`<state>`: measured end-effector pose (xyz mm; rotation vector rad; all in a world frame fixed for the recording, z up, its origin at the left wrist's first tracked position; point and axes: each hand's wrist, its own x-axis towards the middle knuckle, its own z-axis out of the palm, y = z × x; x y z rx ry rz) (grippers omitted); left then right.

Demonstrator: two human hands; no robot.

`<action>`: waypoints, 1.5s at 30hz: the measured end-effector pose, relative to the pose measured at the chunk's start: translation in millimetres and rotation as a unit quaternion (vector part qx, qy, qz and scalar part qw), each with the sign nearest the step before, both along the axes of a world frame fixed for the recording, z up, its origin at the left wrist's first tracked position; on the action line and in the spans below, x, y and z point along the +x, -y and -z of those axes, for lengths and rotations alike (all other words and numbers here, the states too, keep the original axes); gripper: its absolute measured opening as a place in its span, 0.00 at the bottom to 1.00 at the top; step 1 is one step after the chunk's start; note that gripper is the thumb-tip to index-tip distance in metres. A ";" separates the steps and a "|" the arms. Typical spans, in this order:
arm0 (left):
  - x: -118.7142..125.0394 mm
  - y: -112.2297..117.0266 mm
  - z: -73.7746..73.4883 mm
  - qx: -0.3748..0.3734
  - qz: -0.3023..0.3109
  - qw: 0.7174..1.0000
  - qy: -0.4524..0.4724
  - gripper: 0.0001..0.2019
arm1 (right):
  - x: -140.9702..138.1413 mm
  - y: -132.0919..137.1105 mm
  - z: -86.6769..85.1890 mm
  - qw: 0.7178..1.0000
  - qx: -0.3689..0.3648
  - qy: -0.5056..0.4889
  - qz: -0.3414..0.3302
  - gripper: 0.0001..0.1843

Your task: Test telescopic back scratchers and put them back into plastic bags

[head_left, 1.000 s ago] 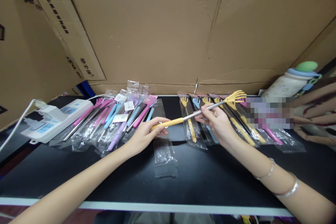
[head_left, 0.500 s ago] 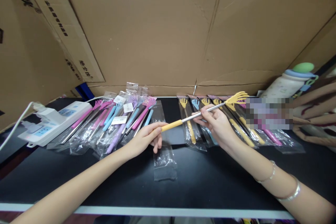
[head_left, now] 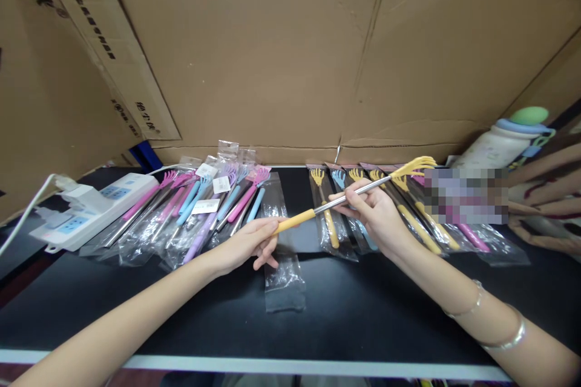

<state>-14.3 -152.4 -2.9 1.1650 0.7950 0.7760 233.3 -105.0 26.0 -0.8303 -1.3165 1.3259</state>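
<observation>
Between my hands a yellow back scratcher (head_left: 297,219) is held at a slant, its claw head up at the right and its handle down at the left. My left hand (head_left: 254,242) is closed on the end of the yellow handle. Fingers of my right hand (head_left: 374,208) pinch the silver metal shaft below the claw. Under my left hand lies a clear plastic bag (head_left: 285,290), flat on the black table (head_left: 218,320). Bagged yellow back scratchers (head_left: 330,227) lie just behind my right hand.
Several bagged pink, blue and purple back scratchers (head_left: 245,202) lie at the left, some with white labels. Beside them sits a white power strip (head_left: 97,211) with cords. A white bottle (head_left: 499,145) with a green lid stands at the right. Cardboard (head_left: 272,54) walls the back.
Both hands keep hold of the back scratcher. My left hand has shifted slightly left and the claw end slightly right.
</observation>
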 end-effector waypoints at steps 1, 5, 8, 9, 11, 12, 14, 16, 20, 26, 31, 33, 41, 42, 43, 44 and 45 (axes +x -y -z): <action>0.1 -0.3 0.4 -0.004 0.001 1.000 0.005 0.24 | -0.5 1.0 -0.2 1.000 0.000 0.000 -0.001 0.15; 0.8 -0.4 0.6 -0.004 0.004 1.000 0.004 0.22 | -3.3 3.5 1.1 1.000 -0.008 -0.002 -0.002 0.16; 1.0 0.7 0.0 0.012 0.004 1.000 -0.011 0.22 | -5.5 3.9 4.0 1.000 -0.017 -0.007 -0.001 0.16; 1.1 1.2 -0.2 0.017 0.003 1.000 -0.016 0.22 | -6.2 4.0 5.0 1.000 -0.020 -0.009 0.000 0.16; 1.7 1.9 -0.6 0.023 0.000 0.999 -0.023 0.24 | -7.7 4.2 7.1 1.000 -0.026 -0.009 0.003 0.17; 2.2 2.1 -0.8 0.025 -0.003 0.999 -0.026 0.25 | -8.4 4.4 8.2 1.000 -0.027 -0.008 0.005 0.17; 3.3 2.5 -1.4 0.028 -0.008 0.999 -0.032 0.26 | -9.9 5.0 10.3 1.000 -0.029 -0.004 0.010 0.17; 4.8 3.0 -2.3 0.033 -0.011 0.999 -0.037 0.28 | -11.3 5.8 12.2 0.999 -0.027 -0.001 0.017 0.17; 7.5 4.3 -4.4 0.045 -0.004 0.998 -0.038 0.28 | -14.4 8.5 14.8 0.999 -0.026 0.010 0.026 0.18; 10.2 5.4 -2.4 0.064 0.000 0.997 -0.043 0.26 | -21.5 16.7 15.1 0.999 -0.038 0.020 0.021 0.18; 11.6 5.6 0.4 0.078 0.007 0.996 -0.045 0.25 | -25.6 22.2 14.4 0.999 -0.037 0.029 0.014 0.18; 12.1 6.0 0.8 0.081 0.004 0.996 -0.046 0.25 | -26.4 23.1 14.5 0.999 -0.038 0.025 0.010 0.18; 14.6 4.8 1.9 0.098 -0.010 0.993 -0.064 0.26 | -26.9 23.4 10.1 0.998 -0.054 0.022 -0.002 0.19; 14.8 4.2 1.8 0.099 -0.013 0.993 -0.065 0.26 | -26.4 23.5 9.3 0.998 -0.056 0.024 -0.002 0.19; 15.0 3.7 1.6 0.099 -0.016 0.993 -0.066 0.26 | -25.7 23.4 8.5 0.998 -0.058 0.022 -0.001 0.18; 15.1 3.4 1.0 0.099 -0.020 0.993 -0.066 0.26 | -24.6 23.0 7.7 0.998 -0.059 0.019 0.000 0.18; 15.1 3.2 0.2 0.098 -0.023 0.993 -0.067 0.26 | -23.1 22.1 6.9 0.998 -0.059 0.014 0.001 0.17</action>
